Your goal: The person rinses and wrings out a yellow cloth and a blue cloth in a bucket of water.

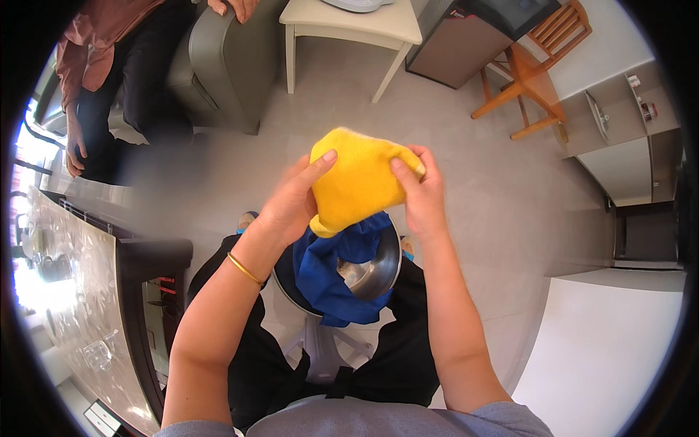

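Observation:
A yellow cloth [357, 178], folded into a rough square, is stretched between my two hands in the middle of the view. My left hand [295, 197] grips its left edge, the thumb lying on top. On the right, my right hand [424, 189] pinches the other edge between thumb and fingers. Below the cloth stands a shiny metal basin [388, 266] between my knees. A blue cloth [320, 280] is heaped in it and hangs over its near rim. Part of the basin is hidden under both cloths.
A person in dark trousers [153, 87] sits in a grey armchair [237, 65] at the far left. Ahead stand a cream table [349, 28] and a wooden chair [528, 76]. To my left is a patterned table [84, 291]; a white surface [597, 342] lies to my right.

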